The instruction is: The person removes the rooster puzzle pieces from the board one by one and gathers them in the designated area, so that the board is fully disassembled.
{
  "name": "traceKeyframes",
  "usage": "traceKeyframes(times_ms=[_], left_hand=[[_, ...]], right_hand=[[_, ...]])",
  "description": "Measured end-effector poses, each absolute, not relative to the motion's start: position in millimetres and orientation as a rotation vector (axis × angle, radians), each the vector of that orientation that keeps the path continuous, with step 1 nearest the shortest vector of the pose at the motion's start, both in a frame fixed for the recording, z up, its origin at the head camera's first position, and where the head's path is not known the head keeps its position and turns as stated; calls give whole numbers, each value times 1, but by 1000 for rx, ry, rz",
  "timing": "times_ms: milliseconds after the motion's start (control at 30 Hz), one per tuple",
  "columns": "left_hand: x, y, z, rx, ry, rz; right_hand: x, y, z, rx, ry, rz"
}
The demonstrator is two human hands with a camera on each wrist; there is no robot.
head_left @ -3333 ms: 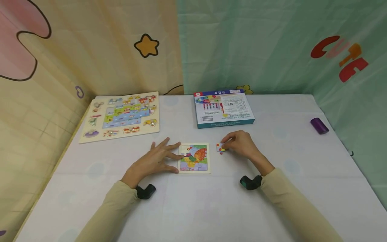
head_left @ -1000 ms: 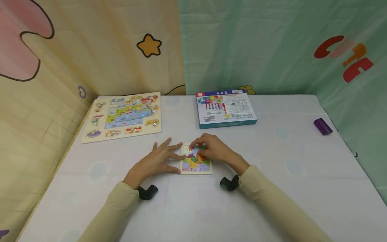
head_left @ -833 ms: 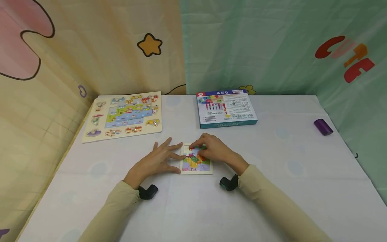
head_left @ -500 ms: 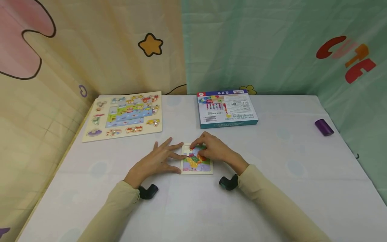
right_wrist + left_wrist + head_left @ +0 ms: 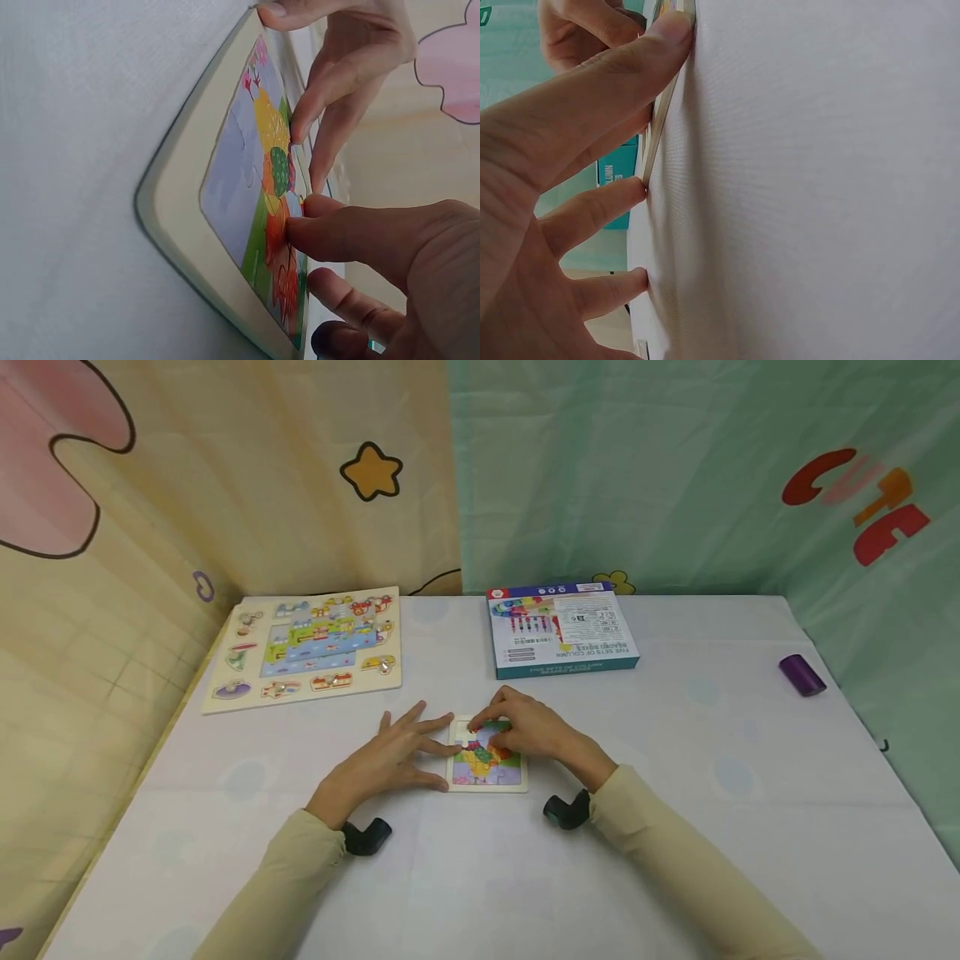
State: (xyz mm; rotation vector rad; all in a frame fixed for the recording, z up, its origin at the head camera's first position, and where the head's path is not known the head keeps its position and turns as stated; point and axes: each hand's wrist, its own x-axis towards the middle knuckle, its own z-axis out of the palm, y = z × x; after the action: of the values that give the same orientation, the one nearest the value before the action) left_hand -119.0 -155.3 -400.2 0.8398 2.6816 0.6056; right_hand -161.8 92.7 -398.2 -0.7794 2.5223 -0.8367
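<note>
A small square picture puzzle in a pale wooden frame (image 5: 487, 788) lies on the table, showing a colourful hen. My left hand (image 5: 381, 767) spreads over its left side: the thumb presses the near left corner, and other fingertips touch the left rim and the picture. In the right wrist view, my right hand (image 5: 420, 259) reaches over the far part, thumb resting on the orange tail. Its curled thumb and index finger close in on a light blue puzzle piece (image 5: 483, 734) in the top row. A pale bare patch (image 5: 462, 730) shows at the upper left corner.
A larger wooden peg puzzle board (image 5: 303, 652) lies at the back left with flat picture sheets on it. Behind the small puzzle stands a boxed toy (image 5: 562, 631). A purple cylinder (image 5: 802, 675) lies far right. Curtains hang along the table's back and sides.
My right hand has moved left from small loose pieces beside the frame onto the puzzle, and those pieces no longer show. Over the last second it barely shifts. The left hand stays put.
</note>
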Motion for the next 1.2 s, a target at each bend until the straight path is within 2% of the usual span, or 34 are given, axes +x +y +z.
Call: traceKeyframes(times_ms=[700, 1200], left_hand=[[-118, -154, -401, 826, 2691, 610], [-119, -154, -401, 812, 2678, 641]], right_hand=[[-159, 88, -399, -881, 2436, -942], [-159, 93, -397, -543, 2533, -1178]])
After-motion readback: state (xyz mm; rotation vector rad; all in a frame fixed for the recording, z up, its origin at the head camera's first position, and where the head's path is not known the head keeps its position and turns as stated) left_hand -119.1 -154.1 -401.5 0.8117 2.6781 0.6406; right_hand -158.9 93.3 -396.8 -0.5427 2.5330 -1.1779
